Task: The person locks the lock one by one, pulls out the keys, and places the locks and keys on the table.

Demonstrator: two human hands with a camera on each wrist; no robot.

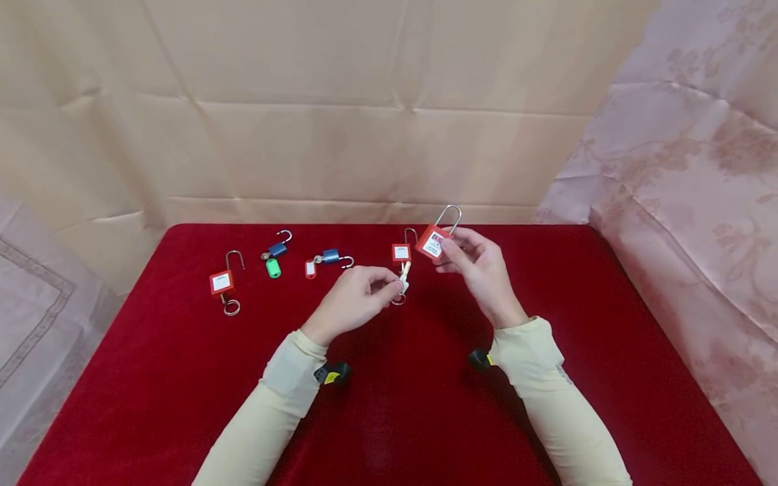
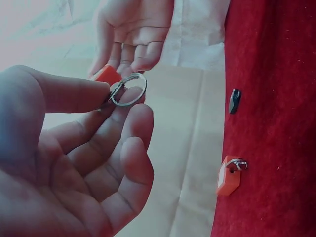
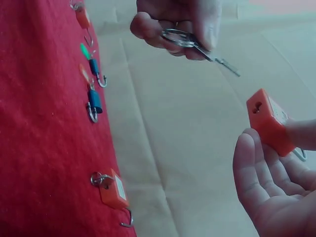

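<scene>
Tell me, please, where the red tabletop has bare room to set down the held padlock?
Bare cloth lies right of the right hand, to the table edge, and along the near edge. The far strip is crowded: padlocks from the left red one to the middle one.

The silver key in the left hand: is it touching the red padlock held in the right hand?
Apart. The right wrist view shows the silver key pinched by the left hand, with bare background between its tip and the red padlock held by the right hand.
</scene>
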